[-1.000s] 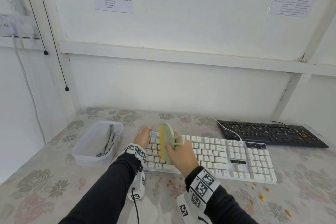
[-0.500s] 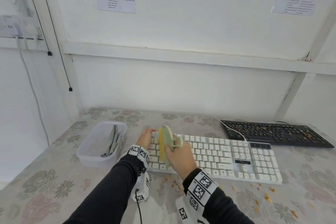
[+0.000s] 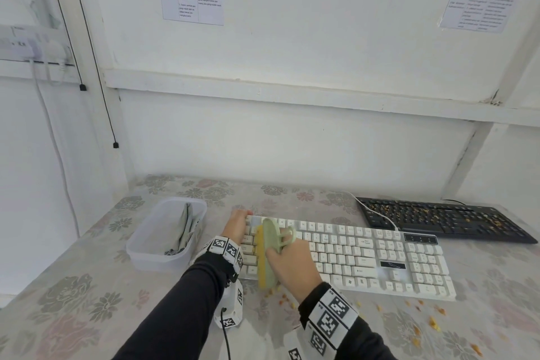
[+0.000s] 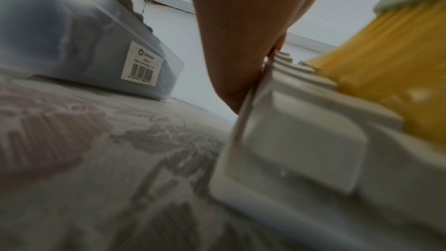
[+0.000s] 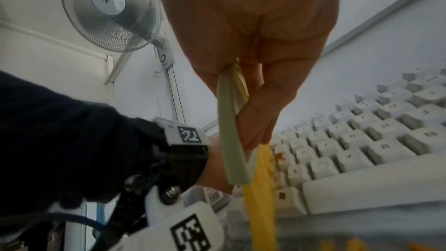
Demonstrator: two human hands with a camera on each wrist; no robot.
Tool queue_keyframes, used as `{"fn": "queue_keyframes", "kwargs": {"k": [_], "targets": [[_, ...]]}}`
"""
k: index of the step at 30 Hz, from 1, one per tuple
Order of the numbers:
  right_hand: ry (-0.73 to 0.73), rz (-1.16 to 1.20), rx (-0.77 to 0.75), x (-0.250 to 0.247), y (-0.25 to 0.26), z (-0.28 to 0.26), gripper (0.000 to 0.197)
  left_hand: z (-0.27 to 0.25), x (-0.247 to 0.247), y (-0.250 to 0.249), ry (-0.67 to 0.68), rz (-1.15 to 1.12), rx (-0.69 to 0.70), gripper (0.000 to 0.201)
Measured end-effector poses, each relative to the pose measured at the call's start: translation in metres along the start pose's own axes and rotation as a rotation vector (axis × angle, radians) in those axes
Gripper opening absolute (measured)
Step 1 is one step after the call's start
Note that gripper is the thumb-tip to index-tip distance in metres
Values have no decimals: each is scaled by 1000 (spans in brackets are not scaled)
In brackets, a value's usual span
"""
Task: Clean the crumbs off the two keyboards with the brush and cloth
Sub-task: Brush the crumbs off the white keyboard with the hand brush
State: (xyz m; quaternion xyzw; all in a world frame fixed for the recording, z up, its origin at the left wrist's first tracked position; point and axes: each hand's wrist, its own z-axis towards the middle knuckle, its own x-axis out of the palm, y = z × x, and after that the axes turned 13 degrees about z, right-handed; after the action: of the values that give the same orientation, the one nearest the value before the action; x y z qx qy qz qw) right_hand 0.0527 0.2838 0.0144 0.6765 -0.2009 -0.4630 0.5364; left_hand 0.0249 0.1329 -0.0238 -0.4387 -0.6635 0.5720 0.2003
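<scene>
Right hand (image 3: 292, 264) gripping pale-green plastic brush with yellow bristles (image 3: 267, 254) — bristles on left keys of white keyboard (image 3: 365, 257). Left hand (image 3: 235, 226) clasping keyboard's far-left edge. Farther right — crumb-strewn black keyboard (image 3: 444, 221).
</scene>
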Motion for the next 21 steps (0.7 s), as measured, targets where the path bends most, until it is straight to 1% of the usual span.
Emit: {"fn": "queue_keyframes", "kwargs": {"k": [2, 5, 7, 8, 10, 11, 12, 14, 15, 17, 19, 21], "targets": [[42, -58, 10, -3, 1, -5, 45, 0, 0, -1, 4, -6, 5, 23], [16, -63, 1, -6, 8, -4, 42, -2, -1, -2, 5, -14, -2, 22], [-53, -6, -53, -3, 11, 2, 34, -1, -1, -1, 1, 3, 15, 19], [-84, 33, -86, 0, 13, 5, 26, -2, -1, -1, 0, 17, 28, 19], [-78, 49, -108, 7, 14, 7, 12, 1, -1, 1, 1, 23, 40, 22], [-48, 23, -97, 9, 13, 7, 12, 3, -1, 2, 3, 16, 32, 23], [-13, -7, -77, 10, 12, 6, 16, 3, -1, 2, 4, 8, 21, 21], [49, -49, -23, 7, 11, 2, 32, 2, -1, 2, 7, -17, -1, 17], [76, -54, 1, 6, 13, 0, 36, 3, -1, 3, 14, -32, -7, 17], [116, -53, 31, 2, 20, -4, 37, 2, -1, 2, 14, -44, -7, 21], [101, -42, 25, -1, 25, -1, 37, 2, -1, 1, 2, -30, 13, 25], [4, -27, -26, 1, 28, 3, 41, 1, -1, 0, 2, -21, 35, 29]]}}
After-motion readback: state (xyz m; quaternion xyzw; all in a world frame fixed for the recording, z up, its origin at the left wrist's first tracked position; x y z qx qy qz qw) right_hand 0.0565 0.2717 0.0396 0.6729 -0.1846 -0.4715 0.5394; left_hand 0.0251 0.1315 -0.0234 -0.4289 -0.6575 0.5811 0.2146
